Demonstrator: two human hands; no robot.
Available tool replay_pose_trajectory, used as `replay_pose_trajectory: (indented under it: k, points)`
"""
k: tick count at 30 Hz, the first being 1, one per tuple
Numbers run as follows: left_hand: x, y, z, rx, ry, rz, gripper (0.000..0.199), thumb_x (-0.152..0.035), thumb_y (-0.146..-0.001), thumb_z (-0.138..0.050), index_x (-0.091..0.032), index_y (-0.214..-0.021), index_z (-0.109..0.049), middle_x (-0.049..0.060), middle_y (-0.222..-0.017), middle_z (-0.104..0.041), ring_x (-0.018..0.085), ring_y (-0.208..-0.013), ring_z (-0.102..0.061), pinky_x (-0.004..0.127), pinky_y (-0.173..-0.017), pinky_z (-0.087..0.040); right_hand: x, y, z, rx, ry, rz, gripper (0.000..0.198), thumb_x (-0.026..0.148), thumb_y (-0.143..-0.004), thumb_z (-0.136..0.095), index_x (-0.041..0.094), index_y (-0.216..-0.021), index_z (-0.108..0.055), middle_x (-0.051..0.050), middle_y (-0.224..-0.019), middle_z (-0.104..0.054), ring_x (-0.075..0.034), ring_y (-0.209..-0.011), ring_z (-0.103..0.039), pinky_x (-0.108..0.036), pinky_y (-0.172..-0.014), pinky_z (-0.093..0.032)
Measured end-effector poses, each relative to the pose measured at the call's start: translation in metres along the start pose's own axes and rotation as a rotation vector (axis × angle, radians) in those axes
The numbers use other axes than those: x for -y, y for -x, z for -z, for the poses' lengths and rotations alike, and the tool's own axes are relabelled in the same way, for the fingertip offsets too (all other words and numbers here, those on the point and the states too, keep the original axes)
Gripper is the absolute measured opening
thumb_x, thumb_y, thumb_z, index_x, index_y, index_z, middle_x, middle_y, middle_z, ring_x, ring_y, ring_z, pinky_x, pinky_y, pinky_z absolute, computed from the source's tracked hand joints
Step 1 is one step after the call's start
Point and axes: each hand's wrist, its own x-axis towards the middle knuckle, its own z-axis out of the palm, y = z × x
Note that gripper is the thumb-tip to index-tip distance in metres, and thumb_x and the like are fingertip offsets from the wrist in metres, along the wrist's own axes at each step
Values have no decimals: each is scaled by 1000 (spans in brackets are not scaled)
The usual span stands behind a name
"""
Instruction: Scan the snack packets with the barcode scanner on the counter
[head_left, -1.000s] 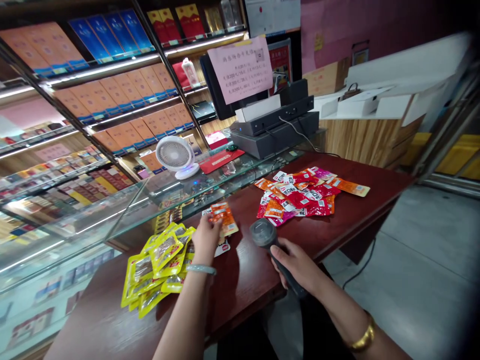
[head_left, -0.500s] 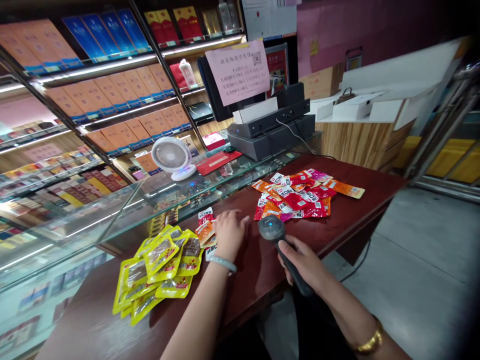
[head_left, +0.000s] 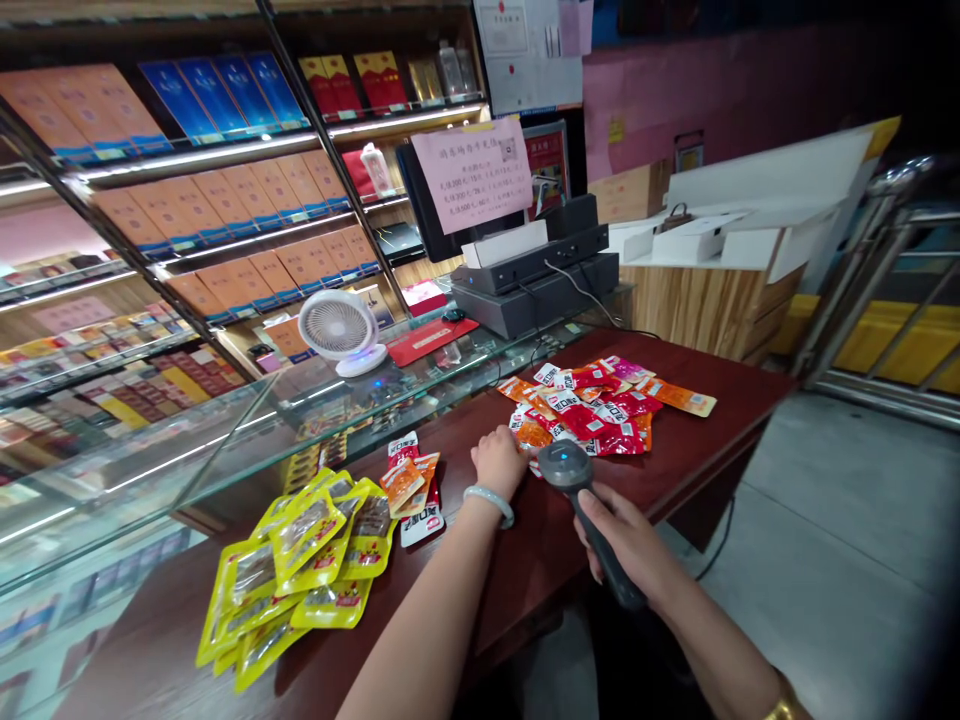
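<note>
My right hand (head_left: pixel 619 535) is wrapped around the handle of a dark grey handheld barcode scanner (head_left: pixel 568 468), whose head points toward the heap of snack packets. My left hand (head_left: pixel 501 462), a pale bangle on its wrist, is at the near left edge of that heap of red, orange and pink snack packets (head_left: pixel 592 410). Its fingers are curled, and what they hold, if anything, is hidden. Left of it lies a small group of red and orange packets (head_left: pixel 411 485). Yellow snack packets (head_left: pixel 307 570) are piled farther left.
The dark red tabletop (head_left: pixel 457 590) adjoins a glass display counter (head_left: pixel 300 420). A white fan (head_left: pixel 341 330), a red folder-like item (head_left: pixel 431 342) and a grey cash drawer (head_left: pixel 536 290) stand or lie on the glass. A metal railing (head_left: pixel 877 290) is at the right.
My left hand has moved right from the small group of packets to the larger heap, its fingers now curled. The scanner stays in my right hand. The view has shifted slightly.
</note>
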Motion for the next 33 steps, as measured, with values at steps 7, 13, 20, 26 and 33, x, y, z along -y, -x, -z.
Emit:
replay_pose_trajectory:
  k: [7,13,20,26,33]
  points:
    - [40,22,13,110,-45,13,57,-66,-75,-60,-19,-107,-57,13,-109,-68,32,-105,-63,39,-83,-42,3,-2,-5,17,-17,-10,44,64,-83,-57,21,-86,-48,10,-55,-50,-6,-33,-48,-18,-33,-39]
    - [58,51,20,18,-132,-23,43,-55,-78,-64,-19,-100,-55,10,-96,-70,29,-97,-65,35,-78,-41,0,-5,-14,90,-29,5,40,60,-87,-55,21,-87,-49,9,-58,-51,-7,-35,-49,-18,-34,-40]
    - [60,73,25,-5,-116,-45,39,-50,-81,-63,-18,-102,-52,8,-91,-70,27,-92,-66,34,-79,-37,10,-12,-43,190,-24,5,40,60,-87,-56,20,-90,-50,9,-58,-50,-6,-35,-48,-17,-35,-39]
    - [66,79,27,0,-107,-27,40,-48,-79,-67,-19,-102,-53,7,-90,-71,26,-91,-67,34,-80,-38,8,-13,-53,207,-4,-26,43,63,-85,-55,20,-93,-52,9,-57,-50,-6,-35,-47,-17,-34,-39]
    - [113,67,69,-106,-78,252,45,-49,-84,-58,-22,-120,-50,8,-96,-73,27,-95,-68,33,-79,-40,-1,-12,-48,188,32,-30,45,65,-82,-56,22,-92,-50,10,-56,-50,-7,-34,-46,-17,-34,-38]
